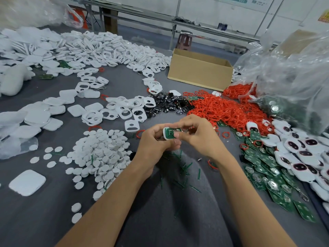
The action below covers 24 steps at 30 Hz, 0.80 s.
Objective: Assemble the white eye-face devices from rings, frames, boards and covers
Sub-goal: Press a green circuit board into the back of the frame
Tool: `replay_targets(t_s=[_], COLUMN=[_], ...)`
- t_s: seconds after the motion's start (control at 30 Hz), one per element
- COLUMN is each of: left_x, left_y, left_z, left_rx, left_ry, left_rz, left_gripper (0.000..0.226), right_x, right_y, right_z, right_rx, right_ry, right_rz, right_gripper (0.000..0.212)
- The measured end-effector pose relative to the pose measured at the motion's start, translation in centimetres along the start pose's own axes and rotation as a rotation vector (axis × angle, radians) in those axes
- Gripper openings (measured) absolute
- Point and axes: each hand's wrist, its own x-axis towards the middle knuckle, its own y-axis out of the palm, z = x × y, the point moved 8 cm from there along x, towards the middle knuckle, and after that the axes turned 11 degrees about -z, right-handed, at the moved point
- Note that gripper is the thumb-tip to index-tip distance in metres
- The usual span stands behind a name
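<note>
Both my hands hold one small white frame with a green board point(170, 133) set in it, just above the grey table. My left hand point(156, 142) grips its left end from below. My right hand point(195, 133) pinches its right end, thumb on the board. Red rings point(222, 109) lie heaped behind my right hand. Loose green boards point(267, 177) are spread at the right. White frames point(124, 109) lie behind my left hand. Finished white eye-face devices point(302, 157) are stacked at the far right. White covers point(35, 120) lie at the left.
An open cardboard box point(199, 72) stands at the back right. Clear plastic bags point(288, 72) bulge at the right. White round discs point(101, 154) are piled left of my left arm. Black round parts point(167, 104) sit mid-table. Green slivers point(183, 168) litter the cloth under my hands.
</note>
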Motion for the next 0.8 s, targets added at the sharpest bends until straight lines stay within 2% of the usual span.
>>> replay_targets(t_s=[0.27,0.47,0.8], left_x=[0.13,0.38,0.33], left_y=[-0.06,-0.04,-0.09], left_z=[0.15,0.25,0.10], left_rx=[-0.030,-0.053,-0.016], left_ry=[-0.019,-0.044,-0.048], left_rz=[-0.003,0.002,-0.022], left_gripper=[0.042,0.022,0.023], right_x=[0.06,0.00,-0.13], right_y=[-0.13,-0.42,-0.11], right_z=[0.32,0.76,0.50], right_rx=[-0.056,-0.053,-0.026], right_ry=[-0.047,-0.094,-0.081], right_rz=[-0.071,-0.106,-0.097], right_gripper=[0.029,0.024,0.024])
